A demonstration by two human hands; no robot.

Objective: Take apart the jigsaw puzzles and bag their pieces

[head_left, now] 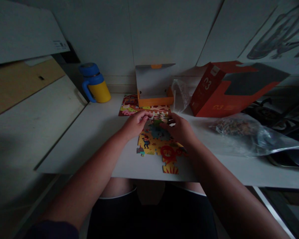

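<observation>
A partly joined jigsaw puzzle (pixel 155 142) lies on the white table in front of me, showing animals on a yellow ground. A red-maned lion section (pixel 167 153) juts from its lower edge towards me. At the puzzle's upper left edge is my left hand (pixel 136 124), its index finger stretched out and its thumb a little apart from it. My right hand (pixel 181 128) grips the upper right side, thumb over the picture and fingers at the edge. Part of the puzzle is hidden under this hand. Striped pieces (pixel 161 117) with knobbed upper edges lie between both hands.
Behind the puzzle, a farm picture sheet (pixel 126 109) lies partly under an opened orange box (pixel 155 101). A blue and yellow flask (pixel 99 89) stands left. To the right are a clear plastic bag (pixel 180 96), a red carton (pixel 216 96) and a filled plastic bag (pixel 241 131).
</observation>
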